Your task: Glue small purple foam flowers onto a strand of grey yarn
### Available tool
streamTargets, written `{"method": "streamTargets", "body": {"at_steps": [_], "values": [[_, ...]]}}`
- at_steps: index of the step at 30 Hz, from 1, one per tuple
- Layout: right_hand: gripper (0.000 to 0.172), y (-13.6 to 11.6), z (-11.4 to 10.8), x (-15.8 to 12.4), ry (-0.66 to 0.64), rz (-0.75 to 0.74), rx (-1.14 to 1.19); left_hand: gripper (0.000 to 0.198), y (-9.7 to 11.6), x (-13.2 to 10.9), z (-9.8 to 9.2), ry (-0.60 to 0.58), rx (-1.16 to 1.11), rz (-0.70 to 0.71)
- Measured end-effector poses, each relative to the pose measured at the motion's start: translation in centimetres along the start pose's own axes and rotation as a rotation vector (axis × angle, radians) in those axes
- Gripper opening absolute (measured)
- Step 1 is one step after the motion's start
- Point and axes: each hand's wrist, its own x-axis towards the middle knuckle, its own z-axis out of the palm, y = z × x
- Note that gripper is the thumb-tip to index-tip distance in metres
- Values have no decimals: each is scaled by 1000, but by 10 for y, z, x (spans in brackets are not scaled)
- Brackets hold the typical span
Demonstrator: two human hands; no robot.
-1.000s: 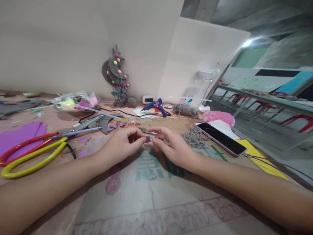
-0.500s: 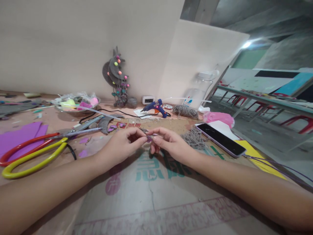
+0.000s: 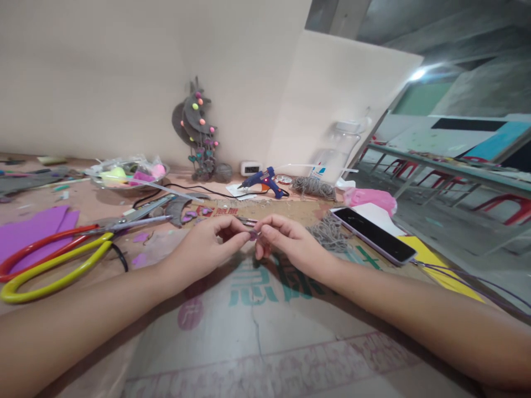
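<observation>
My left hand point(image 3: 207, 244) and my right hand point(image 3: 286, 240) meet fingertip to fingertip over a printed cardboard sheet point(image 3: 257, 326). Between them they pinch a small purple foam piece point(image 3: 252, 235), each with thumb and forefinger closed on it. A thin stick or wire pokes out sideways at the pinch; what it is I cannot make out. Both forearms rest low over the cardboard. More small purple cut-outs point(image 3: 197, 212) lie just beyond my left hand.
Large scissors with red and yellow handles point(image 3: 62, 255) lie at left beside purple foam sheets point(image 3: 31, 229). A blue glue gun point(image 3: 263, 181), grey twine point(image 3: 329, 232), a phone point(image 3: 373, 234), a pink bag point(image 3: 371, 198) and a decorated grey ornament point(image 3: 199, 132) stand behind.
My right hand's fingers have curled in a little and its wrist has lifted; the pinch on the purple piece stays in the same place. Nothing else has moved.
</observation>
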Motion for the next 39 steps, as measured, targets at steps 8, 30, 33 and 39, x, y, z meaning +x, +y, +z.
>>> {"method": "streamTargets", "body": {"at_steps": [8, 30, 33, 39], "values": [[22, 2, 2, 1, 21, 56, 3, 20, -2, 0, 0, -18, -15, 10], [18, 5, -3, 3, 100, 15, -134, 24, -9, 3, -1, 37, -93, -58], [12, 5, -3, 3, 117, -7, -169, 18, -9, 2, 1, 7, -124, -56], [12, 4, -3, 2, 143, -31, -254, 18, -7, 2, 1, -44, -175, -80]]}}
